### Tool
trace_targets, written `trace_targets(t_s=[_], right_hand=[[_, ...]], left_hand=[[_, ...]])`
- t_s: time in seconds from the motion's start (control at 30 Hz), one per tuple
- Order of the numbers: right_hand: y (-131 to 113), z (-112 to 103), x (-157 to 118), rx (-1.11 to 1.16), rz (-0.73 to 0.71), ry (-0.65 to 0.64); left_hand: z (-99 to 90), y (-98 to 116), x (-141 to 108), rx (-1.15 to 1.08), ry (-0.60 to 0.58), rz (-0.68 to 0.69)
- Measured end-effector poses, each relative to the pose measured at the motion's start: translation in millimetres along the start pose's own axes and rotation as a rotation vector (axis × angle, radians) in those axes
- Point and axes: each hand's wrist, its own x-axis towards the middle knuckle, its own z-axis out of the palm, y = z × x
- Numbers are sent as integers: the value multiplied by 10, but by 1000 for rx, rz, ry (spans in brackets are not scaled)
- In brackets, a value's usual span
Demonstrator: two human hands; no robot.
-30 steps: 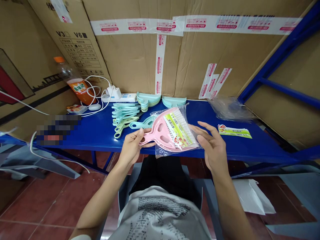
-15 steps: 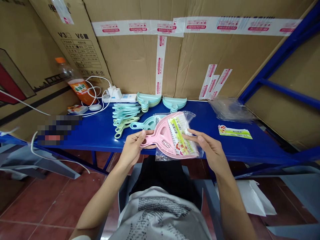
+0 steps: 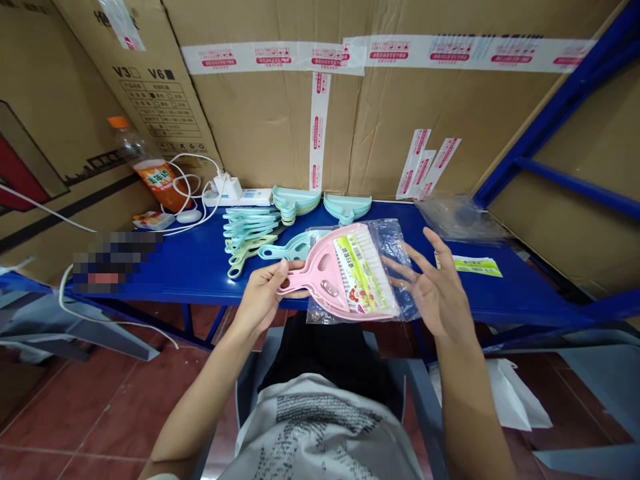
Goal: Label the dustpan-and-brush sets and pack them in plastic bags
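Note:
A pink dustpan (image 3: 323, 272) with a white-bristled brush (image 3: 377, 267) and a green-yellow label card (image 3: 361, 273) over it sits inside a clear plastic bag (image 3: 395, 233). My left hand (image 3: 264, 293) grips the dustpan's handle, thumb on top. My right hand (image 3: 440, 293) has its fingers spread at the bag's right end, some of them behind or against the loose film. A light blue dustpan (image 3: 287, 249) lies behind the pink one, partly covered by it.
Stacked blue dustpans (image 3: 347, 207), a pile of blue and green brushes (image 3: 245, 233), an orange drink bottle (image 3: 163, 183), a white power strip (image 3: 253, 197), label cards (image 3: 477, 265) and clear bags (image 3: 463, 217) lie on the blue table (image 3: 175, 267). Cardboard (image 3: 400, 100) stands behind.
My right hand has moved right, off the label and brush, and its fingers have spread. The bag's right end now extends farther out flat. My left hand keeps its hold.

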Motion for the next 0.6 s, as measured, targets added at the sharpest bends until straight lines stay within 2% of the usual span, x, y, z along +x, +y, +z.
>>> trace_targets(t_s=[0.1, 0.2, 0.3, 0.37, 0.6], right_hand=[[26, -78, 83, 44, 259, -15], [104, -103, 97, 31, 434, -130], [165, -40, 47, -53, 440, -235], [173, 13, 14, -106, 411, -253], [68, 1, 3, -143, 357, -99]], left_hand=[[8, 11, 1, 12, -31, -27], [15, 16, -5, 27, -79, -66], [20, 16, -14, 28, -147, -102], [26, 15, -18, 24, -182, -110], [69, 7, -24, 5, -239, -88]])
